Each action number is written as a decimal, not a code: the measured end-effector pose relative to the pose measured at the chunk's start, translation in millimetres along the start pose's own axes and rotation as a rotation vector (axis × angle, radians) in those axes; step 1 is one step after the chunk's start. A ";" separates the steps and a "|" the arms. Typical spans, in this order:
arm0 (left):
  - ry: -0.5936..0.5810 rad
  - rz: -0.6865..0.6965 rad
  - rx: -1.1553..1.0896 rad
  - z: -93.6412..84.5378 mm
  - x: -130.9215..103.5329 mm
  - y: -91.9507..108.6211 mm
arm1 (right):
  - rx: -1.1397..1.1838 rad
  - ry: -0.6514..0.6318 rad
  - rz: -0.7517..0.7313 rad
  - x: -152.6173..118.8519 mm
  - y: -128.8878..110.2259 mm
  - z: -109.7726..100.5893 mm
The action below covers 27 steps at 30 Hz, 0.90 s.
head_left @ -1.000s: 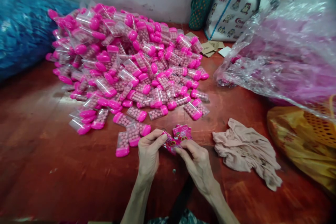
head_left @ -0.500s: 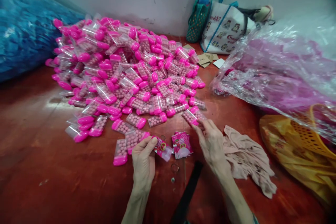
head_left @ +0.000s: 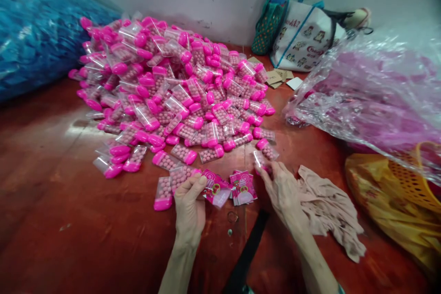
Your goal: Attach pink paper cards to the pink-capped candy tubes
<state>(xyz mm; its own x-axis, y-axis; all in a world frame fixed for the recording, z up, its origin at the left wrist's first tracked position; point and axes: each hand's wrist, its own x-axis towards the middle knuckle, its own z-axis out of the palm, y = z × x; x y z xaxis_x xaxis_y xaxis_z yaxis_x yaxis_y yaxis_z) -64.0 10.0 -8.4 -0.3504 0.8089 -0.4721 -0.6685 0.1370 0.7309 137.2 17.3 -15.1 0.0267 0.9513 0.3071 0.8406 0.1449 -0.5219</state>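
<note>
My left hand [head_left: 190,202] pinches a pink printed label sleeve [head_left: 217,189] between thumb and fingers. Just right of it, a small stack of the same pink labels [head_left: 243,187] lies on the floor. My right hand [head_left: 279,188] is closed on a clear candy container [head_left: 259,158] with a pink cap, tilted up off the floor. Beyond both hands spreads a large heap of such candy containers [head_left: 186,87], filled with pink balls. A few loose containers [head_left: 163,190] lie flat beside my left hand.
A beige cloth [head_left: 327,211] lies right of my right forearm, near a yellow bag [head_left: 375,197] and a yellow basket [head_left: 409,183]. Clear plastic sheeting [head_left: 365,87] covers the right side. A blue bag [head_left: 41,36] stands left; a white tote bag [head_left: 306,36] leans at the wall.
My right hand has taken hold of a candy container and tilted it up from the floor. The label in my left hand has turned and looks wider. The whole view has shifted slightly.
</note>
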 end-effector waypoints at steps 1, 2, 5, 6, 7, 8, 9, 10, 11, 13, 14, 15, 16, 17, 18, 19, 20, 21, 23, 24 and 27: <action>-0.005 -0.008 0.007 -0.6 0.3 -0.2 | 0.003 -0.012 0.000 -0.9 0.3 -4.2; -0.010 -0.015 0.014 -1.2 0.6 -0.5 | 0.002 -0.038 0.005 -0.1 -0.3 -8.1; -0.014 -0.031 0.040 -2.1 0.9 -1.9 | 0.017 -0.078 0.045 10.3 -8.3 -19.2; -0.015 -0.032 0.051 -1.9 0.7 -2.4 | 0.040 -0.087 0.071 14.9 -13.7 -23.0; -0.018 -0.029 0.063 -1.4 0.3 -2.9 | 0.081 -0.099 0.086 18.8 -20.5 -26.9; -0.022 -0.022 0.075 -0.6 -0.3 -3.3 | 0.136 -0.128 0.095 21.5 -28.8 -30.6; -0.029 -0.011 0.086 0.5 -1.1 -3.7 | 0.193 -0.149 0.104 22.6 -38.2 -33.7; -0.035 0.008 0.099 1.7 -2.0 -3.9 | 0.259 -0.223 0.091 21.8 -48.3 -35.9; -0.040 0.036 0.112 3.0 -3.1 -4.1 | 0.314 -0.296 0.073 19.2 -58.6 -36.7; -0.052 0.097 0.143 5.2 -5.4 -4.4 | 0.404 -0.334 0.023 10.3 -77.1 -33.1; -0.062 0.123 0.163 5.8 -6.5 -4.5 | 0.422 -0.322 0.005 5.1 -84.3 -28.8; -0.077 0.146 0.183 6.1 -7.6 -4.7 | 0.413 -0.319 0.013 0.2 -89.6 -23.4; -0.097 0.163 0.201 6.1 -8.6 -4.8 | 0.394 -0.288 0.012 -4.0 -92.8 -17.4; -0.117 0.177 0.215 5.8 -9.6 -5.0 | 0.376 -0.251 0.021 -7.3 -94.3 -11.3; -0.135 0.191 0.225 5.2 -10.4 -5.1 | 0.369 -0.228 0.029 -9.5 -94.3 -5.9; -0.147 0.205 0.228 4.6 -11.1 -5.1 | 0.366 -0.205 0.039 -10.8 -93.2 -1.4; -0.161 0.212 0.228 3.9 -11.7 -5.0 | 0.370 -0.195 0.050 -11.3 -91.6 1.9; -0.178 0.210 0.226 3.4 -12.2 -4.7 | 0.378 -0.193 0.059 -11.4 -89.9 4.1; -0.219 0.182 0.217 2.8 -12.5 -4.1 | 0.391 -0.210 0.065 -11.3 -87.2 5.6; -0.235 0.166 0.214 2.7 -12.2 -3.8 | 0.397 -0.227 0.062 -11.2 -86.2 5.3; -0.225 0.143 0.211 3.1 -10.1 -3.1 | 0.404 -0.295 0.028 -10.2 -81.0 2.0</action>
<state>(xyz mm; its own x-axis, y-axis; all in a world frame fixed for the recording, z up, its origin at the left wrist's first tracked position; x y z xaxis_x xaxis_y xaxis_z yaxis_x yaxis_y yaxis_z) -56.3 3.2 -4.3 -0.2621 0.9311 -0.2539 -0.4644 0.1089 0.8789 67.8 -3.6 22.5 -0.1572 0.9843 0.0807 0.5634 0.1564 -0.8112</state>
